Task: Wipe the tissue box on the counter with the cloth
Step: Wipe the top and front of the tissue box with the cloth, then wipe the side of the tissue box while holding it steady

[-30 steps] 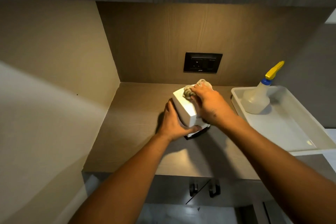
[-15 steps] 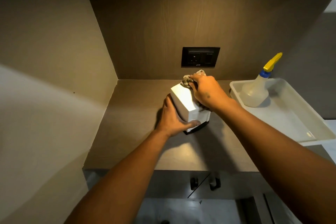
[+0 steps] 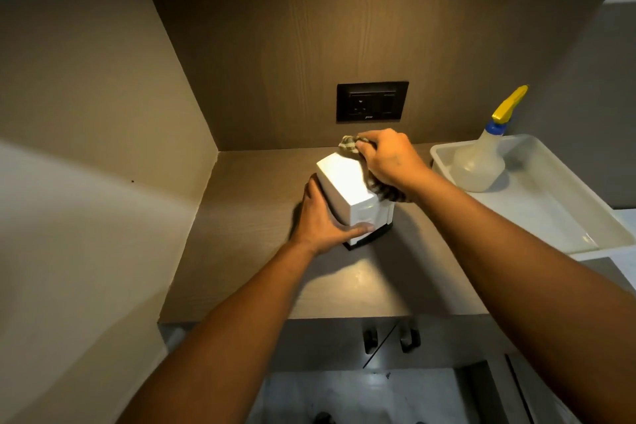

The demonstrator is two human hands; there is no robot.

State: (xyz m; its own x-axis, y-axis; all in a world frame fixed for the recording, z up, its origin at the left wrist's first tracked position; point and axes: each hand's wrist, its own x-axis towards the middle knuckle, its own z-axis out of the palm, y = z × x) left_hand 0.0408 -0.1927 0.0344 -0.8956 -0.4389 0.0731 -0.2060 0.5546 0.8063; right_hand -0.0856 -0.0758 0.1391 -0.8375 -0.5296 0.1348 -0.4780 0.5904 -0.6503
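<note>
A white tissue box (image 3: 347,188) with a dark base stands on the brown counter (image 3: 261,272), tilted toward the left. My left hand (image 3: 321,217) grips its left side and near corner, thumb across the front. My right hand (image 3: 390,162) presses a checked cloth (image 3: 351,142) against the box's right side and far top edge. The cloth bunches out past my fingers and under my palm. The box's right face is hidden behind my hand.
A white tray (image 3: 564,217) sits on the counter's right end with a clear spray bottle (image 3: 481,162), yellow trigger, in its far corner. A black wall socket (image 3: 372,101) is behind the box. Walls close in at left and back. Cabinet handles (image 3: 390,339) lie below the counter edge.
My right hand with the cloth has slid from the box's top toward its far edge and right side. The left hand keeps its grip while the box tilts more.
</note>
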